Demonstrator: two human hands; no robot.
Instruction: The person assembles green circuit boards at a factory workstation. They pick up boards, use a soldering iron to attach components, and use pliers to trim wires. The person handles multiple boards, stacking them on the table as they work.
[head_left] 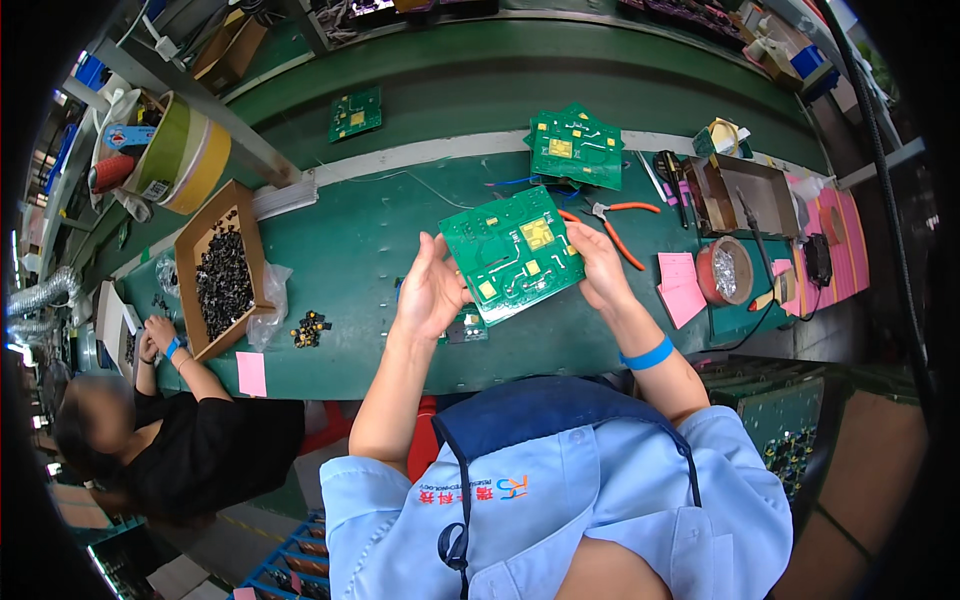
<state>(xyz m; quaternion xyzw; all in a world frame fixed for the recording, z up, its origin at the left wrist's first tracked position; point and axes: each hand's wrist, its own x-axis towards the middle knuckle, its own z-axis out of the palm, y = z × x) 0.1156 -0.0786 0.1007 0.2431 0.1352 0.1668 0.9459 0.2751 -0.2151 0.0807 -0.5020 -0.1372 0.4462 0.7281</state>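
In the head view, at the centre of the frame, the left hand [430, 290] and the right hand [598, 262] hold a green circuit board [512, 253] between them, raised above the green workbench [360, 250]; each hand grasps one short edge with fingers curled onto it, apparently so the face with its yellow patches stays uncovered and turned up to the camera; the board's long axis runs from lower left to upper right, tilted slightly; a stack of similar green boards [577, 146] lies further up the frame, orange-handled pliers [618, 222] just right of the held board, a cardboard tray of small black parts [222, 270] at left, where another person's hand [160, 332] works apart.
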